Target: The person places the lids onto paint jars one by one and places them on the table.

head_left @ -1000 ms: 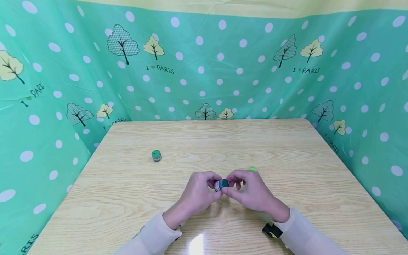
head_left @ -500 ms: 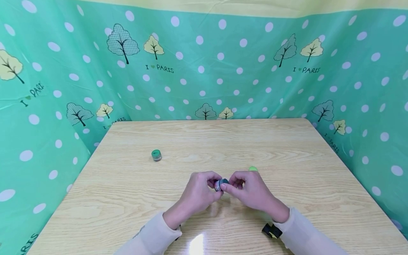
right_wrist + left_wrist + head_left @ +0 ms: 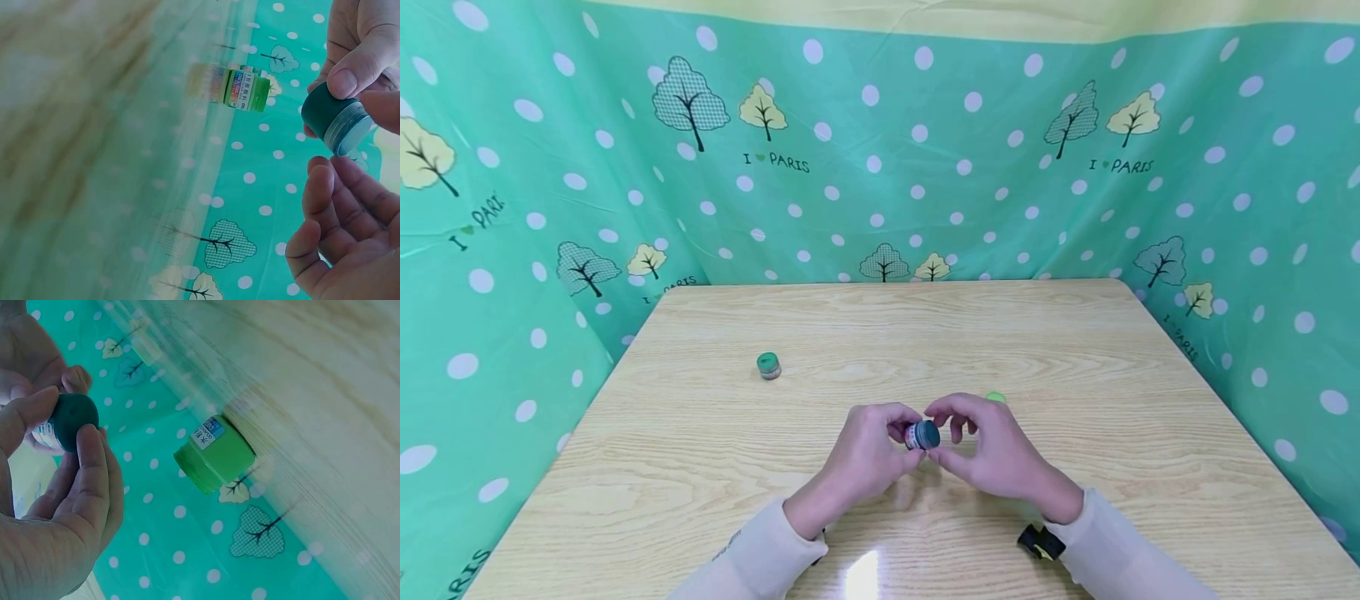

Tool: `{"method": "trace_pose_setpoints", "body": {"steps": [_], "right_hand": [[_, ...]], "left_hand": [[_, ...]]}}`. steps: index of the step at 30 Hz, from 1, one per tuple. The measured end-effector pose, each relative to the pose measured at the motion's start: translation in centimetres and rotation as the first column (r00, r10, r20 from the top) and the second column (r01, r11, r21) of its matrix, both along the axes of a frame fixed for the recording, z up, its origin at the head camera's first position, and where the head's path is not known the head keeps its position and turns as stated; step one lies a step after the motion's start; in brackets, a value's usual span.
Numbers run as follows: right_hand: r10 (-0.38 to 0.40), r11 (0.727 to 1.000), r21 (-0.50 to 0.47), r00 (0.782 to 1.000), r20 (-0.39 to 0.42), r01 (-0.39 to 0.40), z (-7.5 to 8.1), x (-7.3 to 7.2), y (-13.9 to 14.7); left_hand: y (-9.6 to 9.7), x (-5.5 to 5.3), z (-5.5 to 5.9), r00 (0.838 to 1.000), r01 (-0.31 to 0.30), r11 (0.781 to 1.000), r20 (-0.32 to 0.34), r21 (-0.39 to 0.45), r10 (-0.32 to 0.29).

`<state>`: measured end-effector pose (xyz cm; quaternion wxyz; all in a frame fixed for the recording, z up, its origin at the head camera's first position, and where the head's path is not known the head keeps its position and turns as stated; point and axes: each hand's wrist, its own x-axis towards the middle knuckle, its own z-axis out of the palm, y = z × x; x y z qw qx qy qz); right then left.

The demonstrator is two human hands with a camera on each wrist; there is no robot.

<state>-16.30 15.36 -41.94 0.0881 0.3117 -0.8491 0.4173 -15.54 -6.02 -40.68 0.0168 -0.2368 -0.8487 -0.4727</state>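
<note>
My left hand [image 3: 867, 447] pinches a small dark green paint jar [image 3: 922, 434] between thumb and fingers, holding it tipped sideways above the table. In the right wrist view the ridged lid [image 3: 347, 128] points toward my right hand [image 3: 350, 231]. That hand's thumb and fingers are spread apart around the lid end, fingertips right at its edge. Behind the right hand, a light green jar [image 3: 215, 453] is mostly hidden in the head view. A green-capped paint jar [image 3: 768, 366] stands upright farther back on the left.
The pale wood table [image 3: 700, 467] reaches back to a green dotted curtain [image 3: 880, 192], which also hangs along both sides. A bright light reflection lies near the front edge. A black strap [image 3: 1041, 543] shows at the right wrist.
The right fingers and thumb closed over the lid half a second ago; now they have spread off it, baring its end. The left hand and jar stay in place.
</note>
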Motion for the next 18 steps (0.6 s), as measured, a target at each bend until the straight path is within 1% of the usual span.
{"method": "trace_pose_setpoints", "body": {"steps": [4,18], "right_hand": [[0.032,0.999,-0.01,0.999,-0.018,-0.033,-0.21,-0.04,0.01],[0.008,1.0,0.004,1.0,0.005,-0.008,-0.11,0.02,-0.06]], "left_hand": [[0.0,-0.01,-0.05,1.0,0.002,1.0,0.007,0.005,-0.002],[-0.07,-0.06,-0.1,1.0,0.019,1.0,0.007,0.005,-0.019]]}}
